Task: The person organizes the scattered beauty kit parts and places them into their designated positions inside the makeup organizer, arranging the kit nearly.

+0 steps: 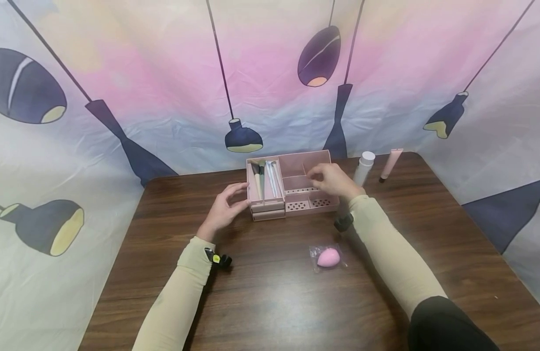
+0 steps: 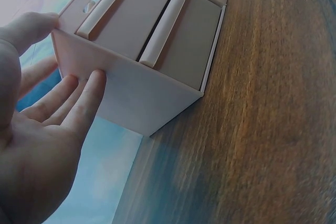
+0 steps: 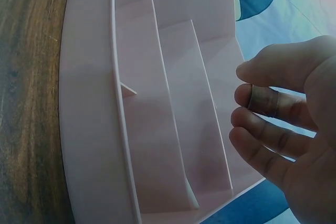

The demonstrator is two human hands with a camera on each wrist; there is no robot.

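Note:
A pink desktop organizer (image 1: 291, 168) stands toward the back of the wooden table. Makeup brushes (image 1: 262, 179) lie in its left compartment, above two small drawers (image 2: 139, 19). My left hand (image 1: 223, 209) is at the organizer's left side, thumb at its front upper corner and fingertips against the side wall, fingers fairly straight. Over the right-hand compartments hovers my right hand (image 1: 333, 180), its fingers loosely bent with nothing between them. In the right wrist view those stepped compartments (image 3: 144, 129) hold nothing, and the fingertips are just beside the rear divider.
To the right of the organizer are a white bottle (image 1: 363, 168) and a pink tube (image 1: 391, 163) with a dark cap. A pink makeup sponge (image 1: 329, 257) in clear wrapping lies nearer the front. Behind the table (image 1: 274, 297) hangs a lamp-patterned cloth (image 1: 173, 87).

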